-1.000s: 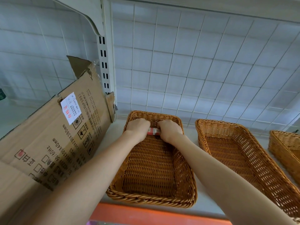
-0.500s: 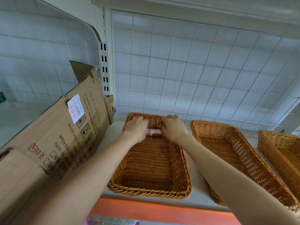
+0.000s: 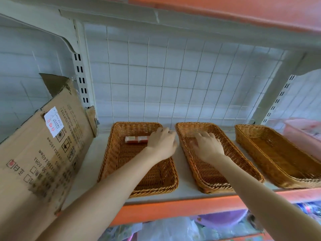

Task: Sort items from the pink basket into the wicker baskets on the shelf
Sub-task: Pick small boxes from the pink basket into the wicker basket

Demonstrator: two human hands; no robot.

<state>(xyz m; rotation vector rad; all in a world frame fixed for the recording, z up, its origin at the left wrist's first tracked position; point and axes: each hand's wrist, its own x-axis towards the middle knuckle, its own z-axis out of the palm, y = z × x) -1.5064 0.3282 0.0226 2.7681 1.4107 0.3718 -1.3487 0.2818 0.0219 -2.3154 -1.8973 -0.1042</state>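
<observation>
Three wicker baskets stand in a row on the shelf. In the left wicker basket, two small red-and-white packets lie side by side against its far wall. My left hand hovers over that basket's right rim, just right of the packets, with loose fingers and nothing in it. My right hand hangs over the middle wicker basket with spread, blurred fingers and holds nothing. The right wicker basket has nothing visible inside. The pink basket shows at the far right edge of the shelf.
A large cardboard box leans at the left end of the shelf, close to the left basket. A white wire grid backs the shelf. The shelf's orange front edge runs below the baskets, with bagged goods underneath.
Both hands have let go of the packets at the left basket's far wall and drawn away rightward. My right hand now hangs over the middle basket. The view has swung right and pulled back.
</observation>
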